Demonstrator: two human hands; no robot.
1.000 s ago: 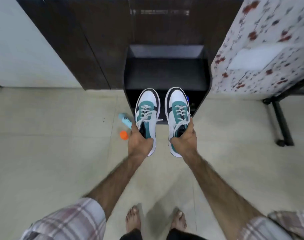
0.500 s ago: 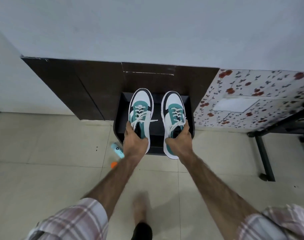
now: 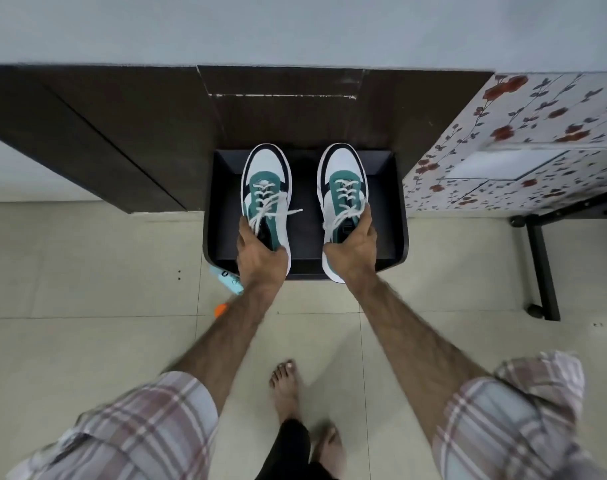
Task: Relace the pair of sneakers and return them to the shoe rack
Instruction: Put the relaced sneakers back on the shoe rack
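Two white, teal and black sneakers with white laces point away from me over the black shoe rack. My left hand grips the heel end of the left sneaker, whose lace ends hang loose to the right. My right hand grips the heel end of the right sneaker, fingers curled over its opening. Both shoes are side by side above the rack's top shelf; whether their soles touch it I cannot tell.
A dark brown cabinet stands behind and left of the rack. A flowered cloth-covered table with a black metal leg is at the right. A light-blue tube with an orange cap lies on the tiled floor by the rack.
I have stepped closer to the rack. Both hands have carried the sneakers forward, from in front of the rack's lower edge to above its top shelf.
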